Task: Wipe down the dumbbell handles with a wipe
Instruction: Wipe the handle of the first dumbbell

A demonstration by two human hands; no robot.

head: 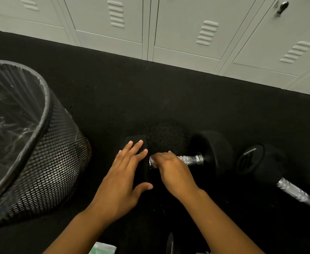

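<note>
Black gym floor (114, 99), left hand (125, 173) fingers spread flat on dumbbell (211, 153) end, right hand (170, 167) fingers curled around white wipe (152, 160) on handle (192, 160).

Two bare forearms enter from near edge, no sleeves in view. Left hand (122, 177): no ring, no watch, no wristband, no glove; fingernails short, unpainted, pale tips visible on four fingers and thumb. Right hand (170, 171): bare as well, wrist without band or watch; nails mostly hidden. No markings on either arm.
</note>
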